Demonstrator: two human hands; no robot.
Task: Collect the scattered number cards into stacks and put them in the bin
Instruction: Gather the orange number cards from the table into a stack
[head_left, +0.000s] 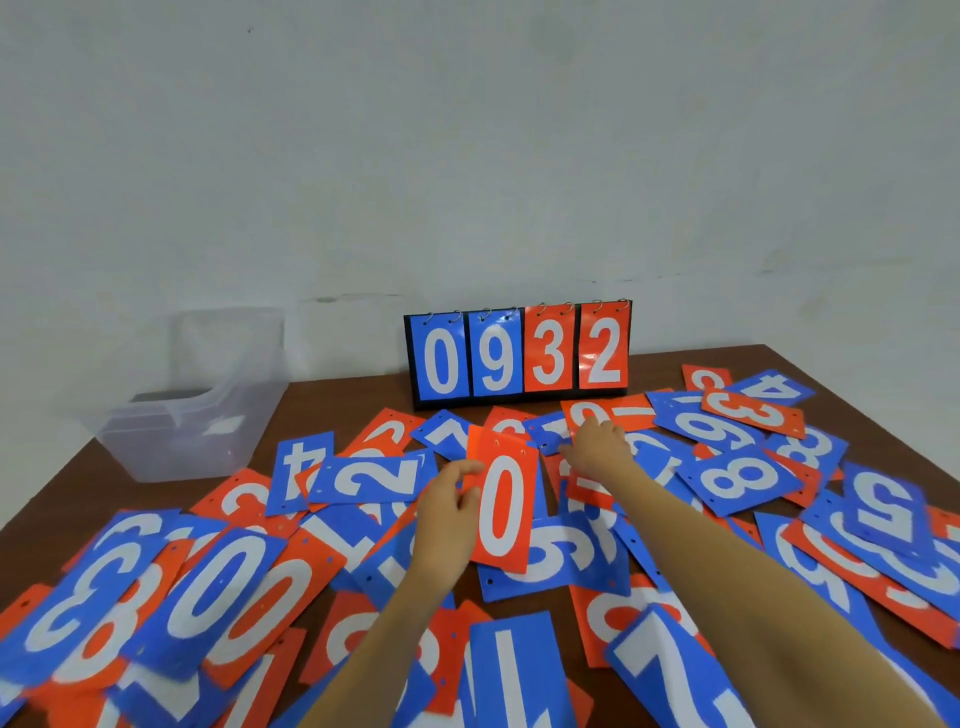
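Blue and red number cards (234, 587) lie scattered and overlapping across the brown table (322, 400). My left hand (447, 514) pinches a red card with a white 0 (501, 504) by its left edge and holds it upright above the pile. My right hand (597, 444) reaches farther back, fingers spread and touching a red card (587, 415) in the pile near the scoreboard. The clear plastic bin (192, 395) stands at the table's back left; its inside looks dark at the bottom.
A black flip scoreboard (519, 353) showing 0 9 3 2 stands at the table's back middle against a white wall. Cards cover nearly all of the table, reaching the right edge and the front. A bare strip of table lies between the bin and the scoreboard.
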